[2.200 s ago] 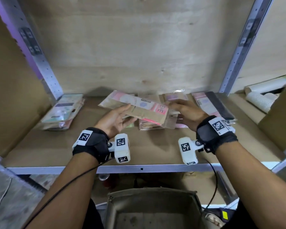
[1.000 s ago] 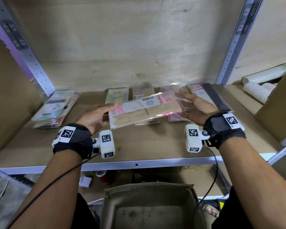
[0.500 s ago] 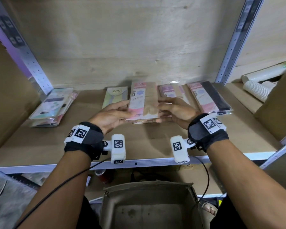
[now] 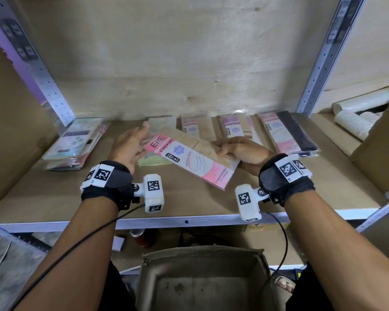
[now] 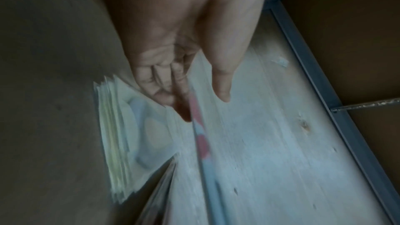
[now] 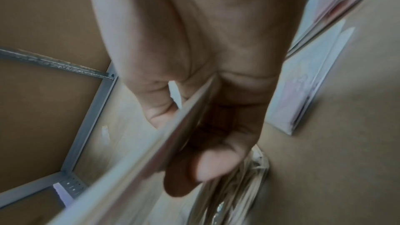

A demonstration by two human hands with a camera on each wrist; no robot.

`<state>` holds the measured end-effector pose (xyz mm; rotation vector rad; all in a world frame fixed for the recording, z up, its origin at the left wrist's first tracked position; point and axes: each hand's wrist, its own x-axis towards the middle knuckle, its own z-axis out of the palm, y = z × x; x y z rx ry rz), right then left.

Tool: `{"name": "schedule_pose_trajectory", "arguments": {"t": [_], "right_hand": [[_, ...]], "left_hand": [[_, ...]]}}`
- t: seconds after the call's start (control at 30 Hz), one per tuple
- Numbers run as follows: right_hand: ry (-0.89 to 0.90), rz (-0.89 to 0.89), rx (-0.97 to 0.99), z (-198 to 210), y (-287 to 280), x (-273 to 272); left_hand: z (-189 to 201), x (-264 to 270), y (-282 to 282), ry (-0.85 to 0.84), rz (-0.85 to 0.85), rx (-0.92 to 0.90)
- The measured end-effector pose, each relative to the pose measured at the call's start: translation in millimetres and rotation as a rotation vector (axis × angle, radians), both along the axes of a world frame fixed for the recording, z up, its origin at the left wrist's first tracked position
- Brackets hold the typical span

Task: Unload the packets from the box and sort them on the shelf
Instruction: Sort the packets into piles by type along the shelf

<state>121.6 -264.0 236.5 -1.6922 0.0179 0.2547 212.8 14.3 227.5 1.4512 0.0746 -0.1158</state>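
A pink and beige ENE stocking packet [image 4: 189, 159] hangs slantwise above the shelf board [image 4: 189, 205]. My right hand [image 4: 230, 151] pinches its right edge between thumb and fingers [image 6: 216, 165]; the packet's edge [image 6: 151, 145] runs across the right wrist view. My left hand [image 4: 133, 142] is open with straight fingers at the packet's upper left corner, and in the left wrist view the fingers [image 5: 164, 85] lie beside the packet [image 5: 200, 136]. A green packet [image 4: 154, 161] lies on the shelf under it. The cardboard box [image 4: 202, 261] stands below the shelf.
Along the back of the shelf lie pink-beige packets [image 4: 193, 126], [image 4: 234, 129] and a pink-black one [image 4: 288, 134]. A mixed pile [image 4: 76, 142] sits at the left. Paper cups [image 4: 350, 124] and a carton [image 4: 384, 153] stand to the right.
The packet, held lengthwise by both hands, has turned slantwise. My left hand has let go and spread open; my right hand alone holds it.
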Motion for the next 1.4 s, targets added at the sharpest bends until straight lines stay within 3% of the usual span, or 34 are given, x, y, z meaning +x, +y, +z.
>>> {"name": "schedule_pose_trajectory", "arguments": {"t": [0.13, 0.27, 0.33, 0.43, 0.6, 0.73, 0.83, 0.9, 1.07, 1.2, 1.4], "right_hand": [[0.009, 0.003, -0.045, -1, -4, 1], [0.007, -0.015, -0.073, 0, -7, 1], [0.008, -0.002, -0.071, 0, -7, 0], [0.014, 0.024, -0.053, -1, -8, -1], [0.014, 0.037, -0.033, -1, -6, -1], [0.012, 0.0, 0.045, -1, -4, -1], [0.001, -0.055, 0.156, 3, -4, -1], [-0.002, -0.109, 0.214, 5, -2, 0], [-0.047, -0.204, 0.263, 8, 5, 5], [-0.061, -0.262, 0.279, 4, 13, 14], [-0.082, -0.38, 0.234, 2, 17, 32]], "left_hand": [[-3, 2, 7, 0.009, 0.083, 0.157], [-3, -1, 6, 0.009, 0.076, 0.202], [-2, -3, 8, 0.051, 0.001, 0.13], [2, -6, 7, 0.166, -0.118, -0.12], [5, -8, 5, 0.212, -0.196, -0.052], [-1, -2, 3, 0.273, -0.042, -0.362], [-3, 5, 1, 0.286, 0.053, -0.441], [-3, 6, -3, 0.259, 0.008, -0.383], [-3, -8, -29, 0.132, -0.255, -0.041], [-2, -18, -47, 0.031, -0.414, 0.028], [-1, -15, -54, -0.069, -0.369, 0.054]]}}
